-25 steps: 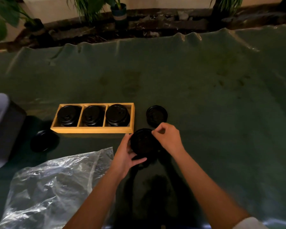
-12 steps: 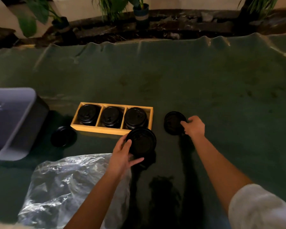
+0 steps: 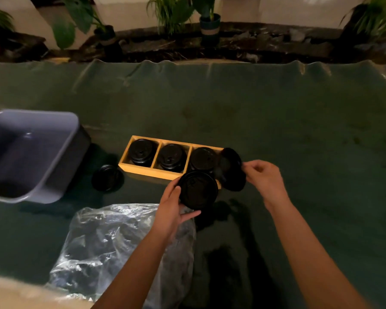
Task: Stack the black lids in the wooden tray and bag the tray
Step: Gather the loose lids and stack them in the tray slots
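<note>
Two lids are in the air at once, and that is where trouble could come from. The left hand [image 3: 173, 210] cups one black lid [image 3: 198, 189] by its edge, thumb below and fingers along its left side, just in front of the wooden tray [image 3: 143, 171]. The right hand [image 3: 264, 178] pinches a second lid [image 3: 231, 169] by its rim with only the fingertips, tilted steeply over the right end of the tray. So light a pinch on a thin rim could let that lid slip, I judge, or knock the right-hand stack askew as it comes down. If the two held lids are nested at an angle they may jam instead of seating flat.

The tray sits on the dark green cover [image 3: 276, 130], pale wood with three compartments, each already holding a stack of glossy round black lids. One loose lid [image 3: 107, 178] lies flat on the cover just beside the tray's left end. The crumpled clear plastic bag [image 3: 111, 241] lies near, under the left forearm, empty as far as I can tell. A grey tub [image 3: 31, 152] stands to the left.
</note>
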